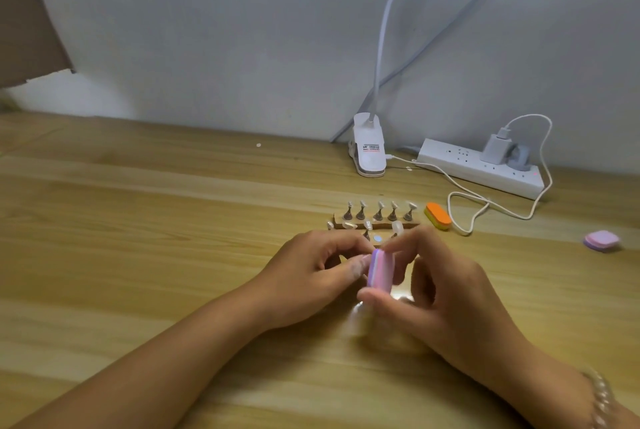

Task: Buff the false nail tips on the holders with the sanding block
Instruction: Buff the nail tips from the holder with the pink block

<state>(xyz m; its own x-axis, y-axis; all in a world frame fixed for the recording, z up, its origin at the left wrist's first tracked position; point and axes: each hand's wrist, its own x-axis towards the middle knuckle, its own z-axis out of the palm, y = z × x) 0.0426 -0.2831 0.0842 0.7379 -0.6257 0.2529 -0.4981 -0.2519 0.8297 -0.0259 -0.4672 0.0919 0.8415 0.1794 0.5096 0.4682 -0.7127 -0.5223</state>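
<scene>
1. Hands at work, head camera: a person's right hand (450, 293) pinches an oval sanding block (380, 269) between the thumb below and the forefinger above. It holds the block on edge just over the wood-grain desk (138, 221). The block is layered foam with a pink face and a lilac stripe.
2. The left hand (311, 273) meets it from the other side, fingers (349, 248) curled, with thumb and forefinger drawn together at the block's edge. Whether they pinch anything cannot be told, as the spot is hidden and blurred.
3. Just behind the hands, a wooden base (341, 219) carries five cone-shaped metal holders (377, 214) in one row. Each is topped by one clear, tilted nail tip; the nail tips (381, 203) look glossy. More clear tips sit along the near edge of the base, too blurred to count.
4. Blocks number three: the held one, an orange block (438, 215) with rounded ends just right of the base, and a squarish pink block (602, 240) well apart at far right.
5. Against the pale wall stand one white plastic clip lamp (369, 148) with a bending neck and one white power strip (478, 167). The strip bears one white charger (497, 148), and a thin white cable (464, 200) loops over the desk.
6. One beaded bracelet (601, 394) circles the right wrist.
</scene>
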